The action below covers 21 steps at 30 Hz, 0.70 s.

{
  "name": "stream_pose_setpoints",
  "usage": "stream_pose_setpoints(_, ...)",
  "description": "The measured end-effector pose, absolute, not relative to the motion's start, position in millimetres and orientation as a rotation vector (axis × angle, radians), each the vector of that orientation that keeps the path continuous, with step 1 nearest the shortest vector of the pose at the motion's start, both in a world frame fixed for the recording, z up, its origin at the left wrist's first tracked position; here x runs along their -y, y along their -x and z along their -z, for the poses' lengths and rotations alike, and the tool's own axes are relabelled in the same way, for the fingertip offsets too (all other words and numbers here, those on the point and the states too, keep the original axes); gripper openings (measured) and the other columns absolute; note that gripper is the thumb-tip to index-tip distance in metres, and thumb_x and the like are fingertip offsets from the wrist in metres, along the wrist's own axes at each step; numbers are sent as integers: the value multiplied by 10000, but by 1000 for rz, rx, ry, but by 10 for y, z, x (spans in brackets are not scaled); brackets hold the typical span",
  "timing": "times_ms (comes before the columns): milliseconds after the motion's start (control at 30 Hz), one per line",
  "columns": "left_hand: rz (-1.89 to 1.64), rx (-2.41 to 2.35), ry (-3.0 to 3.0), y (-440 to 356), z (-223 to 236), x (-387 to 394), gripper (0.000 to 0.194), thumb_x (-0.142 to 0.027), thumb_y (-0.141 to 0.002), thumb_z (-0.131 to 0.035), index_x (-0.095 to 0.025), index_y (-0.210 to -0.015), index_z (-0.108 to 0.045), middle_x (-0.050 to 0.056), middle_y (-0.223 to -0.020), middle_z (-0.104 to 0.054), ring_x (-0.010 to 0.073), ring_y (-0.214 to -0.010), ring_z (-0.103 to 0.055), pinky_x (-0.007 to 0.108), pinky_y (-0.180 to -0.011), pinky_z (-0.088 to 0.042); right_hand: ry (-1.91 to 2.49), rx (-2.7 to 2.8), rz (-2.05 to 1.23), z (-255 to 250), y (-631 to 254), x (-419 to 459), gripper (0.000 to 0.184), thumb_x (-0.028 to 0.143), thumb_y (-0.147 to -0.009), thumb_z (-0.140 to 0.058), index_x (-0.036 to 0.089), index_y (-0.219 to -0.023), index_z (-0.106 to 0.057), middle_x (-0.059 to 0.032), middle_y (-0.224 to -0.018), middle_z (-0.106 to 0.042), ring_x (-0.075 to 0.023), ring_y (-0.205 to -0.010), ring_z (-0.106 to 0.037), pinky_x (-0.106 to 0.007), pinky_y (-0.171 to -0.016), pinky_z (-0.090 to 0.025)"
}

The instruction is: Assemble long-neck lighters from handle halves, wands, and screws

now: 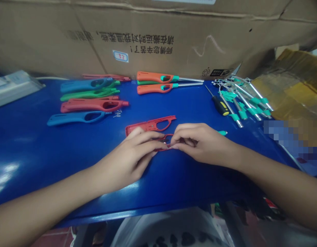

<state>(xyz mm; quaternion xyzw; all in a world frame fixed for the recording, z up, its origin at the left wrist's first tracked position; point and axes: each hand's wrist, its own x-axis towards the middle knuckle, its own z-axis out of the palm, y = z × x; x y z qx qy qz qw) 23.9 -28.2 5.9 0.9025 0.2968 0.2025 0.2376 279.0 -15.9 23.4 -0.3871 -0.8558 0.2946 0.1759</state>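
Both my hands meet over a red lighter casing half (pixel 169 138) on the table, and they cover most of it. My left hand (pixel 137 154) is closed, its fingers pressed on the left part of the casing. Thumb and fingers of my right hand (pixel 199 142) pinch together at the casing's inner side; what they hold there is hidden. Just behind lies a second red lighter casing half (pixel 145 127), its hollow side up. A teal tip (pixel 222 132) pokes out beyond my right hand.
Blue, green and red casings (pixel 94 103) lie at left beside small screws (pixel 117 113). Orange lighters (pixel 155 89) rest before a large cardboard box (pixel 71 41). At right are a screwdriver (pixel 220 105), several metal tubes with teal parts (pixel 251 99) and a taped carton (pixel 289 89).
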Motion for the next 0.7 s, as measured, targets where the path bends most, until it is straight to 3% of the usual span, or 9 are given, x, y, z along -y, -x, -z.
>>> stream_pose_setpoints(267,-556,-816,-2494,-259,-70,289,316,-120,-1028,-496,-219,-1263,-681,81,-1380,-618,228,-1219,-538,412,-1076,-441,1033,2546,-751,-228,-2812,181,173,158,-991,-582,170,-1025,-751,-50,-992,-689,-158,-880,-642,-291,-779,-459)
stream_pose_setpoints(467,-544,-822,-2528,-248,-69,284,329,-130,-1026,-503,-221,-1287,-681,83,-1393,-622,241,-1209,-538,416,-1063,-451,1029,2548,-745,-267,-2806,179,141,148,-976,-605,161,-990,-745,-40,-977,-690,-140,-846,-628,-273,-759,-451)
stream_pose_setpoints(700,-517,-836,-2533,-239,-70,279,355,-135,-1028,-496,-244,-1317,-672,69,-1412,-623,255,-1174,-543,444,-1042,-460,1083,2460,-806,-260,-2824,166,56,113,-914,-675,154,-923,-712,12,-842,-616,-78,-637,-495,-230,-618,-405)
